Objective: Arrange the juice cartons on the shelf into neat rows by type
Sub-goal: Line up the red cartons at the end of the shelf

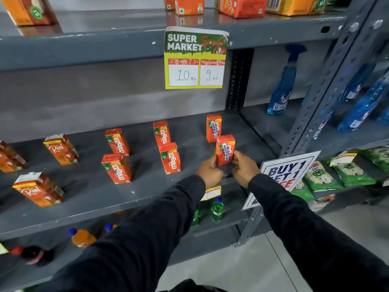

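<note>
Head view, grey metal shelf [88, 192]. Item held: one small orange carton [225, 149], upright near the shelf's right front, with the left hand [209, 172] and right hand [244, 168] pressed against its lower sides, fingers closed on it; its base is hidden behind the hands and its white lettering is too blurred to read. One matching carton [213, 128] stands just behind it, apart.

Maaza cartons, four, upright, in two front-to-back pairs: back left [117, 141], front left [116, 168], back right [161, 132], front right [169, 158].

Real cartons, two fully seen, tilted in this wide view: rear [61, 149], front [39, 189]. Further cartons [9, 158] at the left edge are cut off; count cannot be told.

Upper shelf: larger cartons [242, 6], tops cut off by the frame.

Hanging from the upper shelf: one price card [194, 60] reading 10 and 9.

Lower shelf: small bottles, green [217, 208] and orange [81, 237], partly hidden by black sleeves.

Right bay: blue spray bottles [282, 85], blurred; green packets [345, 171]; one offer sign [284, 171], partly covered by the right sleeve.
</note>
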